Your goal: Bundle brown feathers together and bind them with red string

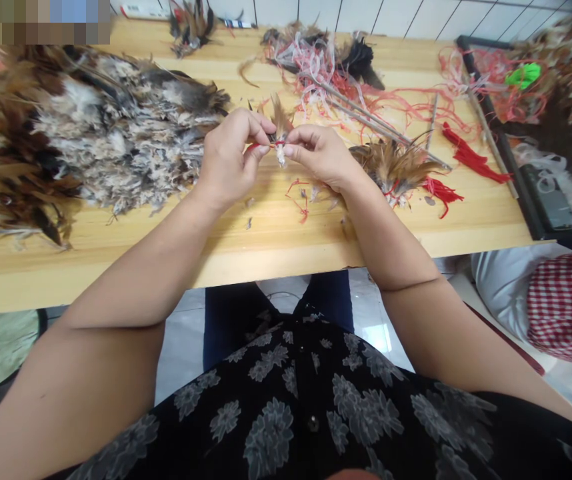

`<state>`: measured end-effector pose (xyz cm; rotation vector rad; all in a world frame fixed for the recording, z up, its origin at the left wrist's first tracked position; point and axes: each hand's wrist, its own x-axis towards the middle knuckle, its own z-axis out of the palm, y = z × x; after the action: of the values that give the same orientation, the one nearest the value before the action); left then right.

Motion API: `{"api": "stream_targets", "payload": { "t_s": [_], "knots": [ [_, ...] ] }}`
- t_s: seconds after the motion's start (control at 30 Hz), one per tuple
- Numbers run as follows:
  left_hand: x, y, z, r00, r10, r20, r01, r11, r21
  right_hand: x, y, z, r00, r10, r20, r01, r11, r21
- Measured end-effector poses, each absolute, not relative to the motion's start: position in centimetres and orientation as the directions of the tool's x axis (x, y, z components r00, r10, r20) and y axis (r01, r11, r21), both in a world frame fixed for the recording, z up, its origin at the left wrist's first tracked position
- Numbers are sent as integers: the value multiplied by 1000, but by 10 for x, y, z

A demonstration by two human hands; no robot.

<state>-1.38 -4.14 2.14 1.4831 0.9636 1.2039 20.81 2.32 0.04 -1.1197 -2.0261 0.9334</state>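
Note:
Over the wooden table, a small bunch of brown feathers (280,119) stands upright between my two hands, its pale quill ends pointing down. Thin red string (279,142) crosses the bunch at its middle. My left hand (231,153) pinches the string on the left side with thumb and forefinger. My right hand (322,155) is closed in a pinch on the string at the other side, its fingertips right against the bunch. They partly hide what lies between them. Below, a loose scrap of red string (297,200) lies on the wood.
A big pile of feather bunches (131,133) spreads at left. Behind my hands lie tangled pink and white ribbons (316,63) and thin sticks (366,120). At right are brown feathers (396,163), red string bundles (471,153) and a black-framed tray (501,153). Another person's checked garment (569,307) shows.

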Motion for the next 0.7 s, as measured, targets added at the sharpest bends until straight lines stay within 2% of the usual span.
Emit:
{"api": "stream_targets", "payload": {
  "t_s": [0.17,0.33,0.5,0.7],
  "knots": [
    [-11,-43,16,190,974,125,-171,-93,981,205,11,18,-470,863,188,440,413,-797],
    [-9,-44,22,92,981,168,-119,-157,981,203,5,31,-448,869,210,558,455,-694],
    [-10,-42,26,14,964,264,-29,-264,964,203,8,29,-432,874,221,589,459,-665],
    [-9,-40,27,77,980,182,-132,-171,976,205,14,19,-377,892,249,599,440,-669]
  ]
}}
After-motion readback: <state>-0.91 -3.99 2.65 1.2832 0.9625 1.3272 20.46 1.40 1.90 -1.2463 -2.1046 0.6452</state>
